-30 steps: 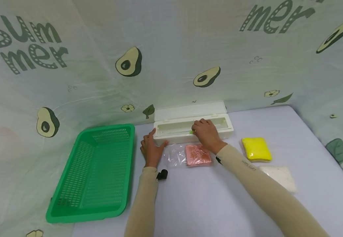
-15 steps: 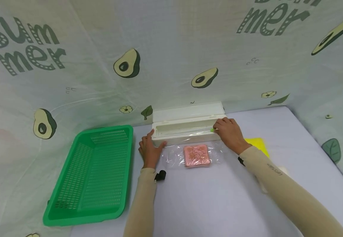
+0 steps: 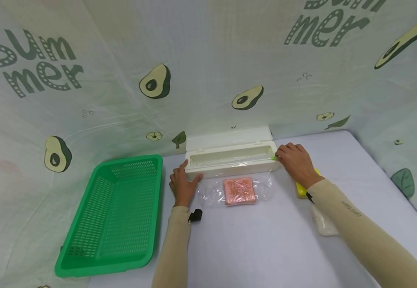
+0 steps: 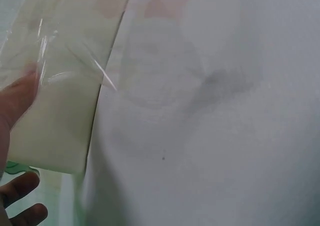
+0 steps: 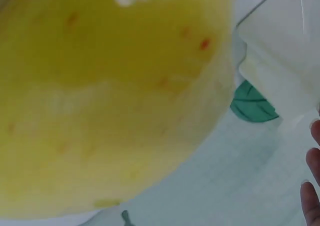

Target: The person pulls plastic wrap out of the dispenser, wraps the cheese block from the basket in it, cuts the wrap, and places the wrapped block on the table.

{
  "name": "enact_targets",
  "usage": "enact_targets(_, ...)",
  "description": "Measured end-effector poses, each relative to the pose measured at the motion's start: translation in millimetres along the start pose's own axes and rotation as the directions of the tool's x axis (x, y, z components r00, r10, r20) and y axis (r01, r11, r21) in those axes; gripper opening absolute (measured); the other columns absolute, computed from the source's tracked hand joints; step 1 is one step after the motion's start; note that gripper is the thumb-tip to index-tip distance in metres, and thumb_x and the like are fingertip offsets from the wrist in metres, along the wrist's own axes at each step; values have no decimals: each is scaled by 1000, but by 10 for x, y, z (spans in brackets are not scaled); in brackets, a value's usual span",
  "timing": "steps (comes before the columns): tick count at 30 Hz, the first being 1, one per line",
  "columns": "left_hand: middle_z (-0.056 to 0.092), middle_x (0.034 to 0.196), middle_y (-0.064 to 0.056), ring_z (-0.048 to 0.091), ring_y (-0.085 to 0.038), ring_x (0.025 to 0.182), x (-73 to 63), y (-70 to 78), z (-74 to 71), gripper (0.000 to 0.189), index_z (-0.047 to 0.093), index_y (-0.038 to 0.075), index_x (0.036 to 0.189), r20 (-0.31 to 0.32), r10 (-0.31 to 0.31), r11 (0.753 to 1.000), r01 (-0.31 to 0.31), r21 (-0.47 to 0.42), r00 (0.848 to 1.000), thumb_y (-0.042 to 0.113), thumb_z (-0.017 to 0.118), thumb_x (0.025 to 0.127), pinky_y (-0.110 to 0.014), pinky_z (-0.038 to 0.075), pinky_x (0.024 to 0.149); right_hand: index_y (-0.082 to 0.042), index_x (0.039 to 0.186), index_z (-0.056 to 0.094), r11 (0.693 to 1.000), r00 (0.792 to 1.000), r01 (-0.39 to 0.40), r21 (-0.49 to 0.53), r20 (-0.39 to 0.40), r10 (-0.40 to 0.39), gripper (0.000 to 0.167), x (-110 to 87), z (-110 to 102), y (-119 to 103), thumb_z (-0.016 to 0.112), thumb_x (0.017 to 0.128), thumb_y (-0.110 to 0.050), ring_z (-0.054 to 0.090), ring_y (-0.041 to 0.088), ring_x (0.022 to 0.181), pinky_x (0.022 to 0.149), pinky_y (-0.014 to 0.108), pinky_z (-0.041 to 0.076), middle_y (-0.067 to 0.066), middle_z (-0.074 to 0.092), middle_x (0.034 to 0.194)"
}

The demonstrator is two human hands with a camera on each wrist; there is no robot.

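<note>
A long white cling film dispenser [image 3: 235,169] lies at the back of the table with its lid [image 3: 229,138] raised. My left hand [image 3: 184,185] holds its left end, thumb on the front and fingers at the end. In the left wrist view that thumb [image 4: 22,93] lies against clear film over the dispenser. At the other end my right hand [image 3: 295,162] pinches a small green slide cutter [image 3: 274,158], partly hidden by the fingers. Clear cling film [image 3: 212,192] runs from the dispenser's front over a pink bread-shaped slice [image 3: 239,191].
Left of the dispenser stands a green plastic basket [image 3: 129,224]. A yellow square slice [image 3: 301,191] and a white slice [image 3: 324,222] lie under the right forearm, partly covered. Yellow fills much of the right wrist view. A printed cloth [image 3: 208,60] hangs behind the table.
My right hand has moved right along the dispenser's front edge with the green slide cutter, from near the middle to the right end. The left hand has stayed at the left end.
</note>
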State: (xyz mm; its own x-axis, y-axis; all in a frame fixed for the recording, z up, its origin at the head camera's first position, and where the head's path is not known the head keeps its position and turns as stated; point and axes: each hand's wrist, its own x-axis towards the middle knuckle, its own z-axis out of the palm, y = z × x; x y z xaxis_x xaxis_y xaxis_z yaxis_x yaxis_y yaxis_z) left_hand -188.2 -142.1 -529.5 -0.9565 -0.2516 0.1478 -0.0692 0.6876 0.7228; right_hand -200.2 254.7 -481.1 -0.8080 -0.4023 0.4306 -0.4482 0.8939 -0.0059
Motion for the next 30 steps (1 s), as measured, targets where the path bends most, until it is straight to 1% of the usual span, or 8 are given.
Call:
enact_targets(6, 53, 137, -25, 44, -45, 126, 3, -28, -41, 82, 52, 14, 156, -2, 9, 1000, -9, 3, 1000, 29, 90, 85, -62, 31, 106, -2, 95, 75, 990, 992, -119, 80, 51, 115, 7, -221, 7, 87, 80, 91, -3, 61, 36, 100, 92, 55, 49, 13, 73, 102)
enact_targets(9, 53, 137, -26, 44, -45, 125, 5, -28, -69, 82, 52, 12, 155, -5, 18, 1000, -18, -1, 1000, 27, 91, 84, -62, 32, 105, -1, 97, 75, 972, 984, -173, 158, -24, 179, 10, -279, 17, -24, 81, 89, 0, 62, 40, 99, 89, 57, 48, 16, 71, 102)
enact_targets(11, 52, 138, -26, 43, -45, 126, 7, -18, -75, 82, 52, 12, 155, 2, 20, 1000, -20, -4, 1000, 26, 91, 85, -63, 31, 106, 2, 103, 74, 962, 978, -172, 212, -82, 193, 17, -254, 5, -127, 81, 88, 1, 62, 42, 98, 86, 58, 48, 19, 70, 104)
enact_targets(13, 51, 139, -26, 42, -45, 127, 5, 4, -81, 83, 50, 12, 157, 14, 17, 1000, -17, -17, 1000, 24, 90, 86, -63, 31, 106, 3, 110, 72, 959, 979, -152, 238, -99, 180, 24, -194, -21, -229, 80, 88, 0, 62, 43, 99, 86, 58, 48, 20, 69, 108)
enact_targets(18, 47, 142, -25, 39, -43, 130, -6, 49, -92, 83, 48, 13, 159, 42, -2, 999, 4, -48, 999, 23, 89, 88, -61, 29, 109, 3, 124, 69, 964, 994, -111, 242, 19, 109, 39, -1, -60, -439, 82, 89, -7, 59, 43, 112, 96, 58, 48, 21, 67, 123)
enact_targets(22, 42, 141, -25, 37, -42, 131, -24, 49, -100, 84, 46, 12, 161, 49, 6, 997, -2, -72, 999, 21, 88, 88, -61, 29, 109, 2, 130, 69, 971, 991, -109, 214, 105, 88, 46, 89, -11, -538, 85, 90, -13, 58, 41, 119, 103, 57, 46, 19, 66, 128)
enact_targets(26, 40, 139, -23, 37, -41, 128, -39, 37, -99, 86, 47, 11, 160, 20, 56, 991, -54, -120, 998, 16, 89, 86, -60, 30, 108, 0, 122, 74, 975, 991, -107, 194, 97, 90, 41, 130, 68, -590, 89, 86, -12, 61, 37, 115, 100, 52, 48, 15, 68, 120)
enact_targets(30, 41, 136, -20, 37, -40, 123, -47, 45, -87, 68, 62, 10, 148, -16, 182, 964, -181, -196, 983, 10, 89, 85, -59, 30, 106, -2, 110, 77, 981, 996, -84, 177, 42, 78, 31, 148, 129, -594, 90, 83, -6, 64, 32, 104, 91, 47, 52, 11, 69, 108)
